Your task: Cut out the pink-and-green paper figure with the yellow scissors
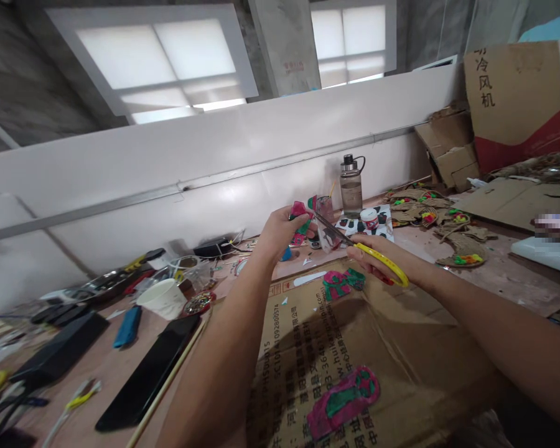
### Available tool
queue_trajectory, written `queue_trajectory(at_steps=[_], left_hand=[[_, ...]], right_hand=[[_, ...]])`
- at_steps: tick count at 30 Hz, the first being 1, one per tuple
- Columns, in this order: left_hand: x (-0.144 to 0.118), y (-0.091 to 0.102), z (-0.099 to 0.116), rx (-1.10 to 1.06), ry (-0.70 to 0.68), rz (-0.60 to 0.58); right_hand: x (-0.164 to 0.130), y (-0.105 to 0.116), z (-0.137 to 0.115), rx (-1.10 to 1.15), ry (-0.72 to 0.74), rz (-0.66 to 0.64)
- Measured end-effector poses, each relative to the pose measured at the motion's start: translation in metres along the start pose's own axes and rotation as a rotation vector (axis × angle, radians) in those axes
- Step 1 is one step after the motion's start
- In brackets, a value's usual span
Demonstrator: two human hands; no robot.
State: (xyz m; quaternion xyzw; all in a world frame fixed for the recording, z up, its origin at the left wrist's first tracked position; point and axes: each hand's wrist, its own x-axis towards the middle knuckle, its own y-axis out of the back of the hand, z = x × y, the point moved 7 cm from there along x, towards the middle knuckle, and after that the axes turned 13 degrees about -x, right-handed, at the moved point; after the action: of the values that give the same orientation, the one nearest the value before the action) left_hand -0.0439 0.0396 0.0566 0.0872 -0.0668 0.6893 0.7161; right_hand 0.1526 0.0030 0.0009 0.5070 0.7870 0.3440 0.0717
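Note:
My left hand (282, 229) is closed on a small pink and green painted cutout (301, 225), held up above the far edge of a flattened cardboard sheet (401, 336). In my right hand (378, 256) are scissors with yellow handles (386, 264), their dark blades pointing left to the cutout's edge. I cannot tell whether the blades are cutting into it. Below the hands, another pink and green piece (340, 284) lies on the cardboard. Closer to me lies a longer magenta piece with a green middle (344, 401). A white strip (309, 278) rests near the cardboard's far edge.
At left are a black phone (149, 373), a wooden stick (168, 381), a blue block (127, 326) and a white paper cup (162, 298). A water bottle (351, 190) and a paint jar (369, 218) stand behind. Decorated woven crescents (464, 246) lie at right.

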Motion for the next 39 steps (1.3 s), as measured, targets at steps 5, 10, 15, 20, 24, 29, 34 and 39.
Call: queue_trajectory(at_steps=[5, 10, 15, 20, 24, 29, 34, 39], left_hand=[[0.000, 0.015, 0.011, 0.241, -0.084, 0.099], [-0.001, 0.003, 0.011, 0.321, -0.085, -0.098], [-0.008, -0.025, 0.006, 0.402, -0.066, -0.323], [-0.019, -0.051, 0.007, 0.463, -0.168, -0.479], [-0.024, -0.064, 0.005, 0.470, -0.162, -0.542], [-0.022, -0.062, 0.005, 0.355, -0.079, -0.415], [-0.019, -0.049, 0.006, 0.115, 0.026, -0.209], [-0.019, -0.047, 0.008, 0.137, 0.026, -0.174]], right_hand=[[0.001, 0.002, 0.001, 0.010, -0.037, -0.005], [0.002, 0.034, 0.002, 0.024, 0.100, 0.437], [-0.009, 0.059, -0.014, 0.093, 0.192, 0.661], [-0.008, 0.053, -0.022, 0.165, 0.198, 0.521], [-0.003, 0.040, -0.016, 0.167, 0.166, 0.414], [-0.002, 0.042, -0.013, 0.161, 0.078, 0.414], [-0.001, 0.047, -0.015, 0.242, 0.070, 0.400], [0.001, 0.037, -0.011, 0.278, 0.047, 0.304]])
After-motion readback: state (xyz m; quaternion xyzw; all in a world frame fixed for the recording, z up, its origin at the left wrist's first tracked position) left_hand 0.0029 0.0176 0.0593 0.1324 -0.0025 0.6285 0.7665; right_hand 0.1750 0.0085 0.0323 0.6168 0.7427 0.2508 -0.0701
